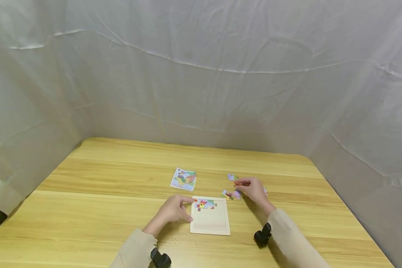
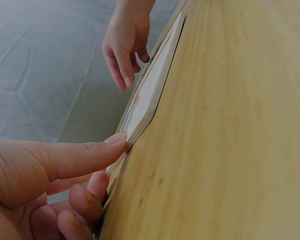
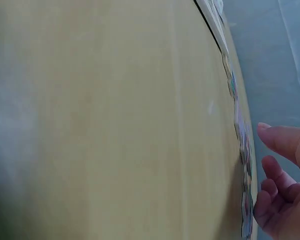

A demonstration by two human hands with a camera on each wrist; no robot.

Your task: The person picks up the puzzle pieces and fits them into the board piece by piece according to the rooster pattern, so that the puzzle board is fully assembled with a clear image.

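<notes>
"Grip?"

"Left hand (image 1: pixel 174 209): unclenched, thumb and forefinger at left edge of tray (image 1: pixel 209 223). Right hand (image 1: pixel 252 190): fingers parted, nothing seen held, over loose pieces (image 1: pixel 236 194) off tray's far-right corner. Placed pieces (image 1: pixel 206 204): tray's far-left corner."

"Step?"

"Piece selection, seemingly. Next requirement: one pinch."

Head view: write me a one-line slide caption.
Left hand touching a partly filled puzzle tray, right hand at the loose pieces, picture card lying beyond the tray.
</notes>
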